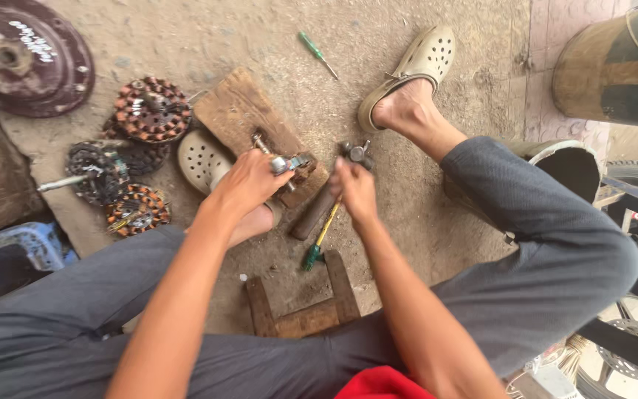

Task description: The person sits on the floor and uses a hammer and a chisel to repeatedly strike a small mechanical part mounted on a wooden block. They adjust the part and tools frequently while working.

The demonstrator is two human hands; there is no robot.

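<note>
My left hand (249,181) grips a small metal shaft part (283,162) and holds it on a worn wooden block (241,111) that lies on the dirt floor. My right hand (354,188) is closed around the handle of a hammer (356,153), whose dark metal head sits just right of the part. Its wooden handle runs down and left below my fist. A green and yellow screwdriver (319,240) lies on the ground under my right hand.
Copper-wound stator coils (149,109) and a dark motor cover (27,55) lie at the left. Another green screwdriver (315,52) rests farther away. A low wooden stool (300,307) sits between my legs. A blue crate (16,247) stands left, a drum (618,63) right.
</note>
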